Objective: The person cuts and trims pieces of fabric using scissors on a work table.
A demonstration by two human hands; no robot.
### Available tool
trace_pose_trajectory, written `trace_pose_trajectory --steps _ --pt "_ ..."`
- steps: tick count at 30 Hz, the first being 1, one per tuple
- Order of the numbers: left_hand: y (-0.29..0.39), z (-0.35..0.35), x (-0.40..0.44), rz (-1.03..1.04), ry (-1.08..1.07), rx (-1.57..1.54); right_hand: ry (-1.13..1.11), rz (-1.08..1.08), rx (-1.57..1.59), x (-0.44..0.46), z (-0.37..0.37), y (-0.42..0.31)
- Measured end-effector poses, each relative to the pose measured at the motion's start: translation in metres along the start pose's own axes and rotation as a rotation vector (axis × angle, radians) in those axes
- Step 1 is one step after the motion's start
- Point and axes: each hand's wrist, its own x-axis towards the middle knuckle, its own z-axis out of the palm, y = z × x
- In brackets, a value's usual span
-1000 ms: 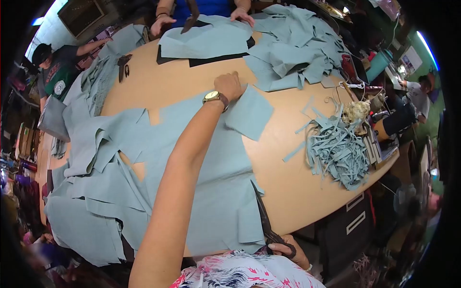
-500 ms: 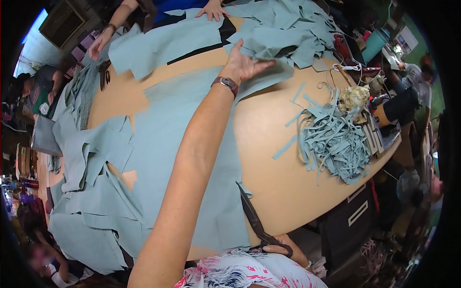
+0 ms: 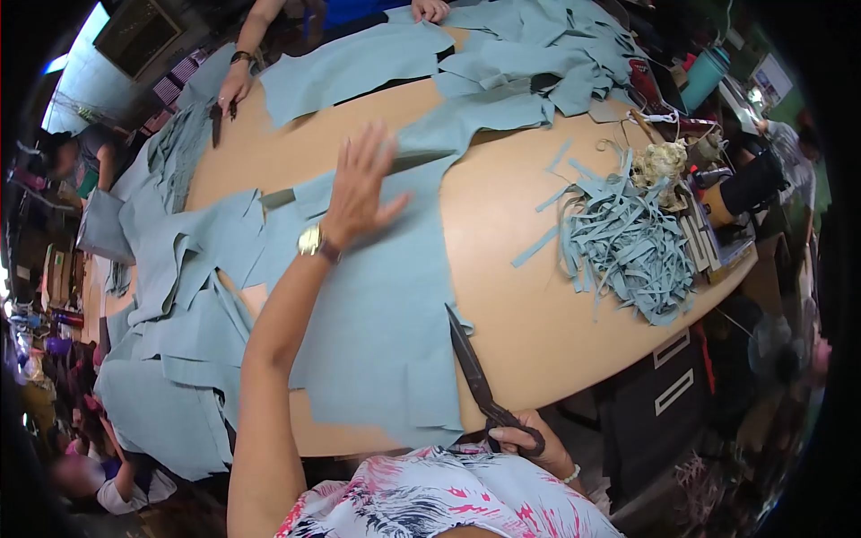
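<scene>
While the pale sheet point(image 3: 771, 82) at upper right is too small for me to read, a teal bottle point(image 3: 705, 76) shows near it, contents hidden. Below my left grip point(image 3: 359, 193), open with fingers spread, grey-blue cloth point(image 3: 377, 341) lies across the table point(image 3: 511, 242); I cannot tell whether they touch. My right grip point(image 3: 552, 448) is closed around the handles of dark scissors point(image 3: 480, 386), blades along the cloth's right edge.

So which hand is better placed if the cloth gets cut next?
Probably the right hand: it holds the scissors, and they point along the edge of the cloth. The left hand is spread over the cloth and holds no tool.
</scene>
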Motion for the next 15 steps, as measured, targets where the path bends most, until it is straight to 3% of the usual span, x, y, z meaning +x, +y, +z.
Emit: trace_pose_trajectory --steps 2,5,10,15 --pt "0.022 -0.026 -0.043 0.099 -0.226 0.047 -0.01 -0.002 0.004 0.001 -0.004 0.005" --pt "0.027 -0.032 -0.087 -0.49 -0.435 -0.109 -0.031 -0.094 0.01 0.001 0.003 0.001" --pt "0.055 -0.049 -0.111 -0.654 -0.364 0.081 -0.02 -0.172 -0.08 0.004 -0.001 0.009" --pt "0.097 -0.077 -0.15 -0.741 -0.326 0.15 0.055 -0.092 -0.107 -0.01 0.0 0.005"
